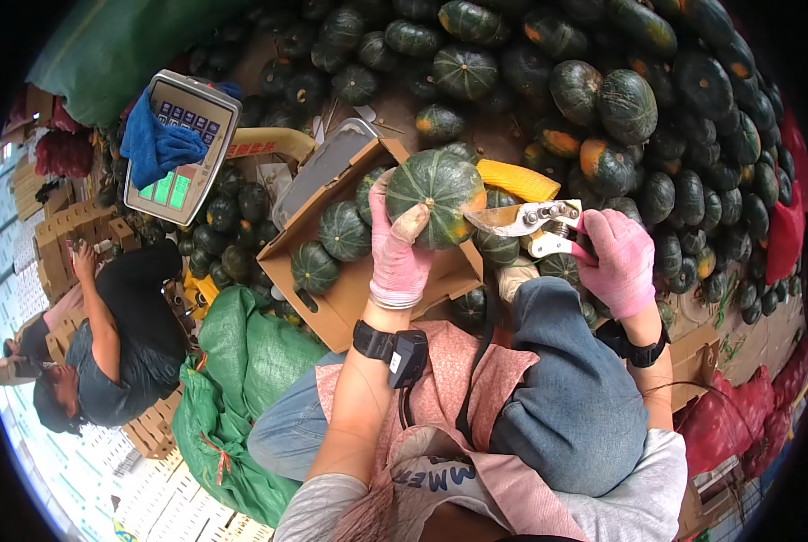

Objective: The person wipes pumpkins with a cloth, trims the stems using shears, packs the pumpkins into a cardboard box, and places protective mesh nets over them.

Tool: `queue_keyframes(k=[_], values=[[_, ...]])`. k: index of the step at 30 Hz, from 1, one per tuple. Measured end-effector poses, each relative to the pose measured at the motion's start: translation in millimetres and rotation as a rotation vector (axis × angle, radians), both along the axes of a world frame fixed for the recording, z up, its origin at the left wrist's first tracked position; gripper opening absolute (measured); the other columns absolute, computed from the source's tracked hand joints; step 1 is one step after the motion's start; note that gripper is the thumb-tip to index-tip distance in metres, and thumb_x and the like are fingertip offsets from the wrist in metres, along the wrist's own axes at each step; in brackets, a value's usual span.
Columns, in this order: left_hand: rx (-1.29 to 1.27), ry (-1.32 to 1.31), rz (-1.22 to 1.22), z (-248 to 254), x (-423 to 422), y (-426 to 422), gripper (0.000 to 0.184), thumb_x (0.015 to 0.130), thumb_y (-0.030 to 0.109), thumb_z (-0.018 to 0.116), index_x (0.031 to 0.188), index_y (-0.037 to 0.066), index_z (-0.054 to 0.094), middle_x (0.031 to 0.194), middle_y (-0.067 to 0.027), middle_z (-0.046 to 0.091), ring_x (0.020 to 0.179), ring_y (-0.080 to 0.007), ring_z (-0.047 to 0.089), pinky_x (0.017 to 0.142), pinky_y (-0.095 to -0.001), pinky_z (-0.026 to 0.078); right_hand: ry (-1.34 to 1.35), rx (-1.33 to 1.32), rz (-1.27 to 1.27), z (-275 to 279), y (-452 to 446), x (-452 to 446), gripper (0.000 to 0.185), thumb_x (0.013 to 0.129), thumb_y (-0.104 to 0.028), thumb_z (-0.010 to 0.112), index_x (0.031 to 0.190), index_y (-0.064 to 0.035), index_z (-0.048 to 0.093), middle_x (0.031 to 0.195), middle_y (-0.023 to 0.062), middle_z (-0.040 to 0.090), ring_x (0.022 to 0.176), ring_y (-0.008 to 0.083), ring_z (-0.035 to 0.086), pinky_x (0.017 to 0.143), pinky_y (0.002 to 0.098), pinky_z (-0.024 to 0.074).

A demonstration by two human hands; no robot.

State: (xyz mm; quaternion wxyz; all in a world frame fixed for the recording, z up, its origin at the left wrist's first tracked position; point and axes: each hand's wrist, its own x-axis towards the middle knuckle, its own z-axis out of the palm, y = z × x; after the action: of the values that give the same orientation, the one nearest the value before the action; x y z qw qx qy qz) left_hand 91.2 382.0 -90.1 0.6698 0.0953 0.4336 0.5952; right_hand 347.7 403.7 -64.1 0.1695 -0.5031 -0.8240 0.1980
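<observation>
Item, left hand (399,257): gloved in pink, closed around the near side of a green-striped pumpkin (445,181), my thumb laid close to its stem. Risk: a smooth rind and a one-handed hold; were it to twist, it could slip out and bruise.

Item, right hand (616,262): gloved likewise, fingers wrapped about the handles of the pruning shears (535,217). The blade points at the pumpkin's right flank; whether it touches, I cannot tell. Risk: a skidding blade could score the rind or nick my left thumb, the glove being thin cover, I judge.

Item, cardboard box (345,316): below the held pumpkin, other pumpkins inside. Risk: a drop here could knock those together.

Item, denim knee (567,388): just below the shears. Risk: a loosened grip could let them fall point-first on it.

Item, pumpkin heap (603,99): beyond and to the right. Risk: stacked loosely, it could roll if jostled.

Item, scale (223,101): upper left, blue cloth (155,144) draped over it. Risk: the cloth could skew a reading.
</observation>
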Motion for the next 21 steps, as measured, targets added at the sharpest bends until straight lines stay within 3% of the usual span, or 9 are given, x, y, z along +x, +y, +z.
queue_keyframes(k=[4,16,19,21], values=[[-0.006,0.027,0.026,-2,1,-2,0.056,0.078,0.005,0.063,0.127,0.015,0.038,0.12,-0.0052,0.047,0.11,-0.0196,0.048,0.097,-0.0377,0.042,-0.002,0.003,-0.009,-1,-1,-1,0.025,0.071,-0.021,0.071,0.083,-0.008,0.054,0.069,0.009,0.051,0.065,0.0284,0.054,0.055,0.0387,0.0422],[-0.032,0.175,0.074,4,2,-1,0.066,0.072,0.002,0.07,0.125,0.018,0.033,0.116,-0.0025,0.046,0.108,-0.0172,0.048,0.093,-0.0365,0.044,-0.048,-0.002,-0.062,-6,-4,-6,0.022,0.073,-0.021,0.069,0.085,-0.0098,0.054,0.069,0.0091,0.052,0.063,0.0279,0.056,0.053,0.0386,0.0445],[-0.009,0.211,0.055,2,5,-3,0.067,0.072,0.001,0.07,0.124,0.019,0.032,0.116,-0.0022,0.045,0.108,-0.0178,0.048,0.093,-0.037,0.045,-0.252,-0.029,-0.214,-14,-4,-8,0.02,0.077,-0.023,0.067,0.087,-0.0103,0.054,0.069,0.0091,0.054,0.061,0.0279,0.057,0.051,0.039,0.0448],[-0.028,0.193,0.07,3,10,-3,0.067,0.072,0.002,0.07,0.123,0.019,0.032,0.116,-0.0022,0.045,0.108,-0.018,0.048,0.092,-0.0366,0.045,-0.196,-0.046,-0.25,-21,0,-3,0.018,0.079,-0.02,0.066,0.086,-0.0096,0.053,0.07,0.01,0.056,0.062,0.0291,0.059,0.051,0.0389,0.0451]])
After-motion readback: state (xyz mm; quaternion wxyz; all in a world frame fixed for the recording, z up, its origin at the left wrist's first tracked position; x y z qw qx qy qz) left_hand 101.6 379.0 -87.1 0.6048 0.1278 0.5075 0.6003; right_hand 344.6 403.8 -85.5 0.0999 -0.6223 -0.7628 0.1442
